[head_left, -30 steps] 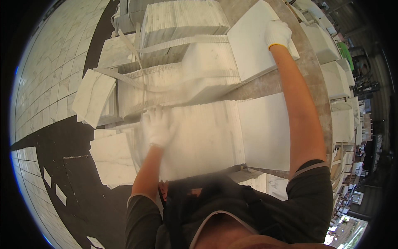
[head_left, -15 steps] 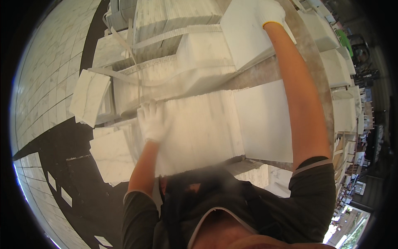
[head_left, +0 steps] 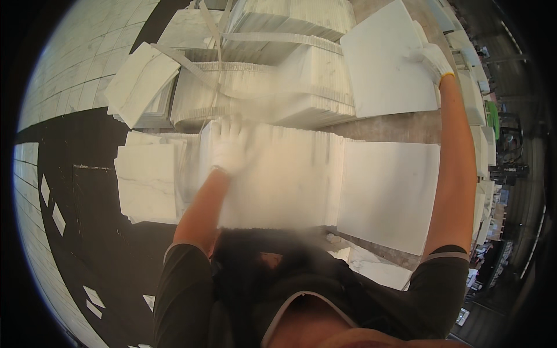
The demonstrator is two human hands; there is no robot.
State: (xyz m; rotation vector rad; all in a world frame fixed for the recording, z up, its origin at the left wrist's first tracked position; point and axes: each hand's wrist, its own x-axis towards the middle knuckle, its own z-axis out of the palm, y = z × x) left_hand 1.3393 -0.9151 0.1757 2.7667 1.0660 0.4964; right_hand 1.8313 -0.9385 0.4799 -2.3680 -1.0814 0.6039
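My left hand [head_left: 228, 148], in a white glove, lies flat with fingers apart on a tightly packed row of white marble tiles [head_left: 284, 180] in front of me. Far to the right, my gloved right hand [head_left: 432, 61] grips the right edge of a large white marble tile [head_left: 386, 64]; part of its fingers cannot be made out. That tile leans at the right end of the far row of tiles [head_left: 322, 81]. Another broad white tile [head_left: 389, 191] lies slanted at the right end of the near row.
Loose grey-veined tiles stand at the left ends, one near [head_left: 145, 180] and one farther off [head_left: 142, 84]. Pale straps [head_left: 284, 37] run over the far stacks. Dark floor [head_left: 87, 191] with scattered tile pieces is on the left. More stacks stand along the right.
My right hand has shifted from the far tile's upper part to its right edge, and that tile's face shows more fully. My left hand stays on the near row. The whole view has turned slightly.
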